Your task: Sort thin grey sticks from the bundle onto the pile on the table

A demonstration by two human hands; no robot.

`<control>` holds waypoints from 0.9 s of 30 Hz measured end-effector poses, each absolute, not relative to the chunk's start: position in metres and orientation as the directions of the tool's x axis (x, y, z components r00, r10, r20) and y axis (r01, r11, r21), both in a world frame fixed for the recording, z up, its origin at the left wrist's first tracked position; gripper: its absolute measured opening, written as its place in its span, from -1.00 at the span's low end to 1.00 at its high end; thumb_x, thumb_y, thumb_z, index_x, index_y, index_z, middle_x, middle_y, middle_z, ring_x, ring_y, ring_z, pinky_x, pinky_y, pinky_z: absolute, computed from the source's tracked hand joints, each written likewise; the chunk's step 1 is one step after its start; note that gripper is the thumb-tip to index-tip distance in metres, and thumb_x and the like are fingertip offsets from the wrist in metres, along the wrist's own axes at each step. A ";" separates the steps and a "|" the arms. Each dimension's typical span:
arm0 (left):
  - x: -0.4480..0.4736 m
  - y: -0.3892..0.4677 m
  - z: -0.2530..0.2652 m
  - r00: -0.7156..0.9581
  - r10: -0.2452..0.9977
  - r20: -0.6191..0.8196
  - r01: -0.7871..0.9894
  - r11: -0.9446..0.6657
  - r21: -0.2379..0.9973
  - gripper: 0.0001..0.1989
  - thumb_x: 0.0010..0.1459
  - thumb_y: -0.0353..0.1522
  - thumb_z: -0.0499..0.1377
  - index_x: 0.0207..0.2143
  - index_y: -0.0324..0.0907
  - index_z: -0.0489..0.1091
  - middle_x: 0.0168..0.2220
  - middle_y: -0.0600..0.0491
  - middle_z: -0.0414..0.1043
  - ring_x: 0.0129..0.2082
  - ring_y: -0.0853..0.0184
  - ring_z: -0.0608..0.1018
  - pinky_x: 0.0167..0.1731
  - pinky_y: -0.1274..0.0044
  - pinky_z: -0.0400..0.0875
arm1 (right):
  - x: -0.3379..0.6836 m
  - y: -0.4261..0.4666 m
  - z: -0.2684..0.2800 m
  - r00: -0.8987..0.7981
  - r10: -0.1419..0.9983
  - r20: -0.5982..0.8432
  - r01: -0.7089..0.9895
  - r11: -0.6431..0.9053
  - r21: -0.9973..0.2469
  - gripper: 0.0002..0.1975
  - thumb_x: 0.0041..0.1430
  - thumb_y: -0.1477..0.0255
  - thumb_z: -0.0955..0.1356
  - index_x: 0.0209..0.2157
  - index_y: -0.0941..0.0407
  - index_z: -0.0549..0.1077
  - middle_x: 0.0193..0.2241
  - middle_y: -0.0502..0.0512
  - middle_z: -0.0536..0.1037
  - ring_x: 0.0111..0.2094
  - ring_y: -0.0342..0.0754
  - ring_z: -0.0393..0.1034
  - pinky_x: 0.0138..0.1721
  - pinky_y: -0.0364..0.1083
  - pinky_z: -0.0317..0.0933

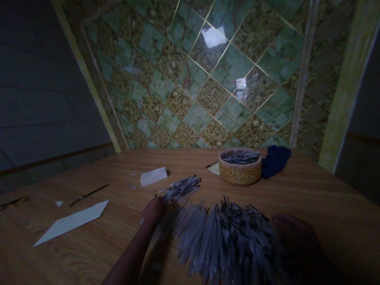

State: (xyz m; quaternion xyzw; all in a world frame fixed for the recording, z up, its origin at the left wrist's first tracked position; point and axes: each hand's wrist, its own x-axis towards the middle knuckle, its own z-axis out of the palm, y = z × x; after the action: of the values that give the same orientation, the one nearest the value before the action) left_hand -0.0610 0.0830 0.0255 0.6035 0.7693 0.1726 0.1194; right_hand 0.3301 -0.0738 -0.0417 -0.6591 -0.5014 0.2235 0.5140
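A large spread pile of thin, pen-like sticks (219,241), greyish and translucent with dark ends, lies at the table's front. Just beyond its left side is a smaller bundle of similar sticks (182,188), laid roughly parallel. My left hand (153,209) is curled beside the near left end of that bundle; its fingers are hidden and slightly smeared, so any grip on the sticks is unclear. At the pile's right edge is my right hand (295,229), in deep shadow, thumb side up. Its other fingers do not show.
A woven basket (240,174) of similar sticks stands at the back right, with a dark blue cloth (276,160) behind it. Left on the wooden table (118,233) are a white box (153,176), a pale card (73,221) and a thin dark stick (89,194). A tiled wall (196,114) borders the back.
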 end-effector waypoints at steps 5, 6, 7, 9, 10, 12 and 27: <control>-0.034 0.043 0.049 -0.149 0.984 0.093 0.658 0.028 0.753 -0.87 -0.01 -0.31 0.11 -0.51 -0.19 0.31 -0.53 0.04 0.39 -0.49 0.32 0.42 -0.52 0.55 0.21 | 0.317 -0.073 -0.036 0.378 0.920 0.099 0.275 -0.009 -0.962 -0.70 -0.06 0.21 0.28 -0.49 0.15 0.48 -0.49 0.14 0.57 -0.43 0.03 0.45 -0.44 -0.16 0.29; -0.023 0.032 0.050 -0.108 0.990 0.087 0.588 -0.007 0.809 -0.85 0.00 -0.28 0.09 -0.48 -0.18 0.31 -0.54 0.06 0.39 -0.54 0.37 0.39 -0.56 0.57 0.18 | 0.312 -0.074 -0.033 0.371 0.922 0.109 0.268 0.006 -0.963 -0.71 -0.07 0.22 0.29 -0.50 0.15 0.48 -0.50 0.13 0.57 -0.43 0.03 0.45 -0.44 -0.15 0.28; -0.011 0.022 0.050 -0.068 0.995 0.075 0.517 -0.029 0.855 -0.81 0.00 -0.23 0.08 -0.45 -0.18 0.31 -0.53 0.06 0.39 -0.58 0.41 0.36 -0.59 0.58 0.17 | 0.306 -0.077 -0.029 0.362 0.924 0.127 0.271 0.026 -0.962 -0.72 -0.08 0.22 0.29 -0.51 0.15 0.48 -0.52 0.12 0.56 -0.45 0.03 0.43 -0.45 -0.15 0.27; 0.015 0.001 0.047 0.003 0.998 0.055 0.400 -0.052 0.915 -0.76 -0.01 -0.18 0.09 -0.45 -0.18 0.30 -0.49 0.04 0.42 -0.62 0.46 0.32 -0.60 0.60 0.16 | 0.294 -0.083 -0.021 0.306 0.940 0.153 0.296 0.058 -0.953 -0.73 -0.06 0.23 0.29 -0.52 0.15 0.47 -0.58 0.09 0.51 -0.52 -0.02 0.38 -0.50 -0.15 0.23; 0.028 -0.008 0.046 0.048 0.998 0.040 0.302 -0.053 0.952 -0.75 -0.01 -0.17 0.10 -0.44 -0.18 0.29 -0.46 0.04 0.43 -0.62 0.48 0.32 -0.59 0.62 0.17 | 0.287 -0.088 -0.018 0.255 0.954 0.158 0.313 0.073 -0.947 -0.73 -0.05 0.24 0.28 -0.52 0.15 0.47 -0.61 0.06 0.48 -0.55 -0.05 0.35 -0.53 -0.16 0.20; 0.052 -0.024 0.042 0.182 0.983 -0.027 -0.067 0.039 0.997 -0.78 -0.06 -0.24 0.19 -0.45 -0.21 0.29 -0.48 0.05 0.43 -0.61 0.52 0.31 -0.57 0.65 0.17 | 0.273 -0.097 -0.014 0.119 0.982 0.147 0.343 0.099 -0.934 -0.74 -0.02 0.26 0.27 -0.50 0.15 0.46 -0.66 0.00 0.41 -0.59 -0.10 0.29 -0.56 -0.18 0.14; 0.110 -0.061 0.024 0.307 0.952 0.004 -0.454 0.143 0.880 -0.84 0.06 -0.30 0.17 -0.43 -0.25 0.40 -0.50 0.02 0.46 -0.62 0.52 0.35 -0.62 0.68 0.15 | 0.228 -0.108 -0.029 -0.174 0.971 -0.163 0.053 -0.156 -0.986 -0.56 -0.04 -0.01 0.20 -0.54 0.12 0.25 -0.80 -0.11 0.29 -0.79 -0.26 0.12 -0.73 -0.28 -0.09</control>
State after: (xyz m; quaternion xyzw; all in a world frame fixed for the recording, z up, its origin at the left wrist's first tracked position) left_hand 0.1101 -0.0615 0.0242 0.4150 0.3001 0.5065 0.6937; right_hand 0.2284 -0.1076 -0.0287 -0.5016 -0.5104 0.5712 0.4020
